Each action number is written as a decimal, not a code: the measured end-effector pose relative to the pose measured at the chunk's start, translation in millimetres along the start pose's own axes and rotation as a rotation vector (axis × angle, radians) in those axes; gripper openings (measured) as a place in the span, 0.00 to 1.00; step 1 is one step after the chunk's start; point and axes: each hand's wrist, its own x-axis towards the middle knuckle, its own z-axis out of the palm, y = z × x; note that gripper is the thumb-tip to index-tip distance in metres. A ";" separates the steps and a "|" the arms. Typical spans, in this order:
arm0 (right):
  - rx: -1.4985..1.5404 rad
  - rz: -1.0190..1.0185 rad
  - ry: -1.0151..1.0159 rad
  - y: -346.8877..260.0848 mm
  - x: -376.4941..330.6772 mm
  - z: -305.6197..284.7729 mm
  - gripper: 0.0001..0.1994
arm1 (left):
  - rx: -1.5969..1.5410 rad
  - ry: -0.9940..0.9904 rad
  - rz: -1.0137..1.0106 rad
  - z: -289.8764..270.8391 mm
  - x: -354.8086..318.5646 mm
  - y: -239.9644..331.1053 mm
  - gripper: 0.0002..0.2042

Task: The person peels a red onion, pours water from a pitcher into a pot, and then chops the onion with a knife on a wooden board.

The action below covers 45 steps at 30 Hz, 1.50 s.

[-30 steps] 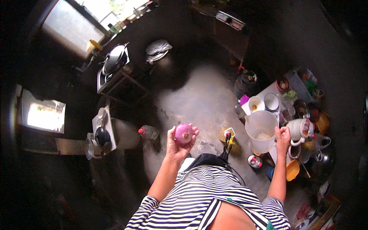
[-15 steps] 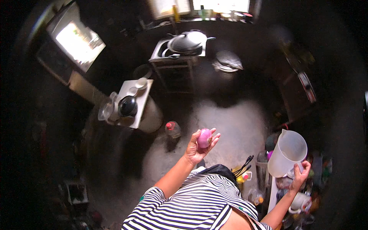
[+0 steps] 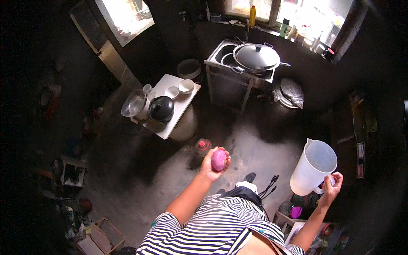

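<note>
In front of my body, my left hand (image 3: 210,168) is closed around a purple-red onion (image 3: 219,160), its fingers wrapped along the far side. Off to the right, the handle of a translucent white plastic pitcher (image 3: 307,172) is in the grip of my right hand (image 3: 331,189). The pitcher is roughly upright and tilted a little, with its spout pointing away from me. No contents can be made out inside it. Behind my left hand, a clear bottle with a red cap (image 3: 203,146) stands on the floor.
Ahead left is a white table (image 3: 180,108) with a black lidded pot (image 3: 161,109), bowls and clear containers. A sink stand (image 3: 229,78) at the back bears a large lidded wok (image 3: 257,57). Cluttered shelving (image 3: 293,225) is below the pitcher; a wooden rack (image 3: 106,238) lies lower left.
The view has shifted, and the sink and table appear farther right. Both hands keep their holds; the left fingers have closed more around the onion. The pitcher now sits clear of the shelf clutter.
</note>
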 end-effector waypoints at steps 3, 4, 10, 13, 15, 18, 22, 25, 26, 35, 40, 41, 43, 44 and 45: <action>0.110 0.003 -0.092 -6.2 48.2 37.3 0.12 | -0.064 0.017 0.067 8.9 33.3 5.6 0.09; 0.095 0.061 -0.121 -10.8 66.0 44.3 0.14 | -0.076 0.007 0.083 13.2 44.9 9.1 0.09; -0.028 -0.173 -0.336 -38.9 171.7 104.2 0.15 | -0.126 -0.020 0.191 85.9 99.0 14.1 0.13; 0.006 -0.234 -0.465 -58.1 220.3 135.1 0.15 | -0.117 -0.037 0.224 125.7 125.6 17.2 0.17; -0.034 -0.311 -0.513 -65.0 247.9 158.1 0.14 | -0.095 -0.048 0.240 142.7 145.6 20.4 0.19; -0.078 -0.407 -0.560 -65.0 283.7 190.2 0.14 | -0.008 -0.072 0.278 164.3 176.8 33.0 0.20; -0.136 -0.556 -0.553 -69.4 321.3 241.7 0.14 | 0.045 -0.087 0.168 191.9 220.4 73.3 0.23; -0.103 -0.552 -0.576 -73.7 340.9 281.7 0.14 | 0.056 -0.090 0.199 212.4 262.9 103.7 0.23; -0.131 -0.546 -0.585 -77.8 346.2 295.2 0.14 | 0.029 -0.103 0.194 219.3 278.2 116.0 0.23; -0.356 -0.500 -0.634 -98.1 388.9 451.6 0.15 | -0.104 -0.091 0.090 234.7 441.4 262.1 0.19; -0.509 -0.337 -0.715 -116.7 401.4 541.4 0.15 | -0.051 0.059 -0.020 245.1 504.9 322.9 0.17; -0.532 -0.334 -0.735 -119.2 405.4 559.9 0.15 | -0.056 0.058 -0.048 243.3 517.3 332.2 0.18; -0.595 -0.358 -0.778 -123.4 412.3 593.4 0.15 | -0.062 0.051 -0.076 244.6 536.4 347.7 0.19; -0.628 -0.353 -0.781 -122.8 415.3 608.8 0.15 | -0.067 0.048 -0.089 244.7 545.1 353.4 0.19; -0.640 -0.364 -0.800 -121.0 419.2 622.2 0.15 | -0.059 0.071 -0.083 253.9 547.3 358.0 0.20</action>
